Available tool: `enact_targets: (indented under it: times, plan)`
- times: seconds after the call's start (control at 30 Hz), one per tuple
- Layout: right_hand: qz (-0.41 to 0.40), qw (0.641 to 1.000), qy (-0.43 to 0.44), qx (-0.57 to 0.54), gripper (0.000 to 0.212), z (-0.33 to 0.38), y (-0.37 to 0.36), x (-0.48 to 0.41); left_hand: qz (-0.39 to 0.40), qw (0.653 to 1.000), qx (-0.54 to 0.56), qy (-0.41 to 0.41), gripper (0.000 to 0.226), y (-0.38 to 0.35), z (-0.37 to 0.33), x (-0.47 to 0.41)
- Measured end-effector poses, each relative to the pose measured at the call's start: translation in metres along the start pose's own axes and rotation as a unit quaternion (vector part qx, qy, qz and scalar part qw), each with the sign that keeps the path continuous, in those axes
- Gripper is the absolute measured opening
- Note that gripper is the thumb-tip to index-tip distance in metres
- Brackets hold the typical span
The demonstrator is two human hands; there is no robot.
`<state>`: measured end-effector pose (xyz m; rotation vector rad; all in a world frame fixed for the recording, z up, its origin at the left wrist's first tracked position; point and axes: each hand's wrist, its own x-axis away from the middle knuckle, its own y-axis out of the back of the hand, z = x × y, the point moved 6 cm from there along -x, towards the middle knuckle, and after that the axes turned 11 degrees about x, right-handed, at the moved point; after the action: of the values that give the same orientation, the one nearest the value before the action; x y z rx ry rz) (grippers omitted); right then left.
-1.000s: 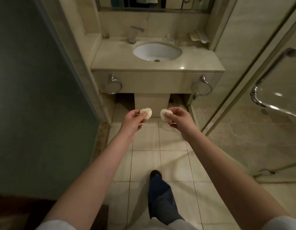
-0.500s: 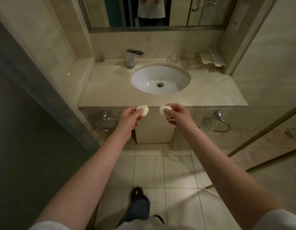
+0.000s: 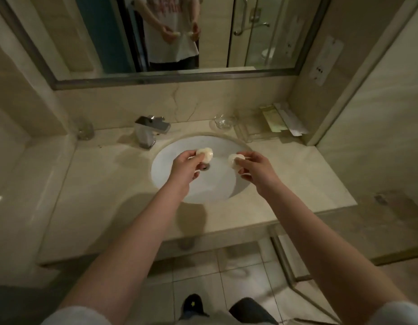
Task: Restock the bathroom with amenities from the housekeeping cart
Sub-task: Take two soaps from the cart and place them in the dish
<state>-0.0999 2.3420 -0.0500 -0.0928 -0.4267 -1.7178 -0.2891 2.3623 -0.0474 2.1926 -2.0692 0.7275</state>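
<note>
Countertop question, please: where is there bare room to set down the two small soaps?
The countertop is bare left of the basin, from the faucet to the front edge, and right of it. The back-right corner is crowded: glass dish, clear tray, sachets.

The tabletop (image 3: 105, 207) is polished beige stone, faintly glossy. The basin (image 3: 217, 188) looks like smooth white ceramic, the tap (image 3: 149, 131) shiny chrome metal. A clear glass dish (image 3: 223, 123) sits behind, beside matt paper packets (image 3: 283, 120).

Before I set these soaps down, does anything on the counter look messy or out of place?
Yes. The paper packets in the back right corner lie skewed, overlapping the clear tray. A few dark specks sit left of the faucet.
</note>
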Motion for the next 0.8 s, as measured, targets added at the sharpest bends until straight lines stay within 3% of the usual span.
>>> enact_targets:
  times: [0.23,0.53,0.8]
  plan:
    - [-0.007,1.000,-0.025,0.006,0.015,0.018,0.015,-0.117,0.009,0.999,-0.032,0.027,0.006,-0.041,-0.011,-0.114]
    - [0.052,0.996,-0.044,0.053,0.009,0.023,0.046,-0.284,-0.085,0.992,-0.081,0.054,0.018,-0.092,-0.003,-0.249]
    - [0.067,0.980,-0.018,0.187,0.015,0.022,0.041,-0.390,-0.123,0.981,-0.135,0.072,0.020,-0.111,0.007,-0.336]
